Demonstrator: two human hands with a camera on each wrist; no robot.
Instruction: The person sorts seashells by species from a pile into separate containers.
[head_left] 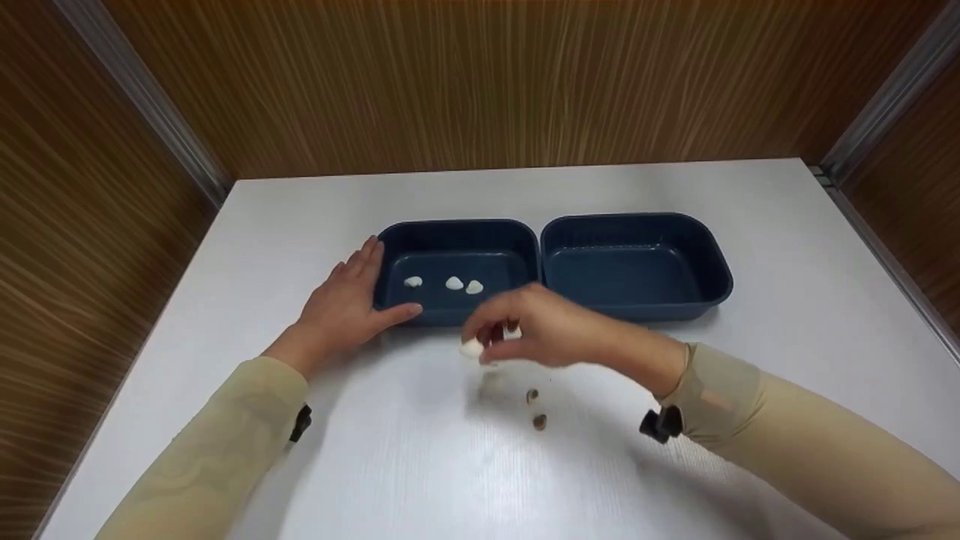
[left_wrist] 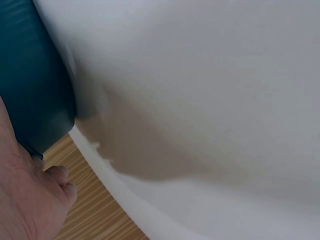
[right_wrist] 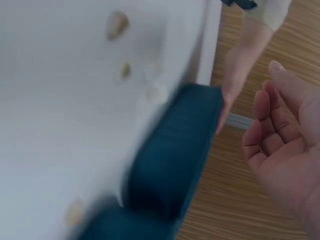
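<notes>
My right hand (head_left: pixel 536 326) pinches a small white seashell (head_left: pixel 471 348) between thumb and fingertips, just in front of the left blue tray (head_left: pixel 457 316). In the right wrist view that hand (right_wrist: pixel 285 135) shows bent fingers, and the held shell cannot be made out. Three white seashells (head_left: pixel 454 283) lie inside the left tray. With fingers extended, my left hand (head_left: pixel 345 304) rests along this tray's left end, its thumb over the front rim. Two small brown shells (head_left: pixel 539 422) lie on the table below my right hand.
A second blue tray (head_left: pixel 637 311) stands right beside the first, with no shells visible in it. The white table (head_left: pixel 420 480) is bounded by wood-grain panels (head_left: pixel 510 90) at the back and sides.
</notes>
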